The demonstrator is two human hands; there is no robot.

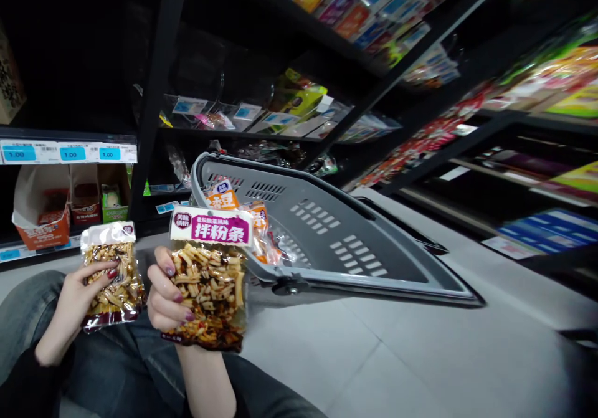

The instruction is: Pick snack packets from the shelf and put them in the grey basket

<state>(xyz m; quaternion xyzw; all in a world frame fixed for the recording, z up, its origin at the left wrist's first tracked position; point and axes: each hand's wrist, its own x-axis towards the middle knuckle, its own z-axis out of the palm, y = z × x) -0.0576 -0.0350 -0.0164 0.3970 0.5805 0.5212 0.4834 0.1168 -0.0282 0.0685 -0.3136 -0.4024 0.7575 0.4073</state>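
My left hand point(88, 290) is closed on a clear snack packet point(122, 250) with brown pieces inside, held over my lap. In my right hand point(169, 293) is a second snack packet point(210, 281) of the same kind, its white and purple label upright and facing me. Its fingers wrap round the packet's left edge; the thumb is out of sight. Just behind this packet stands a grey shopping basket point(322, 184). Orange snack packets point(256, 212) lie inside the basket at its near left end, partly covered by the packet in my right hand.
Black shelves point(159, 63) with price tags rise in front. Small open cartons point(44, 212) of snacks stand on the lowest shelf at left. More shelves of colourful packets point(560, 88) run along the right, blurred. Pale floor tiles point(374, 349) lie beside the basket.
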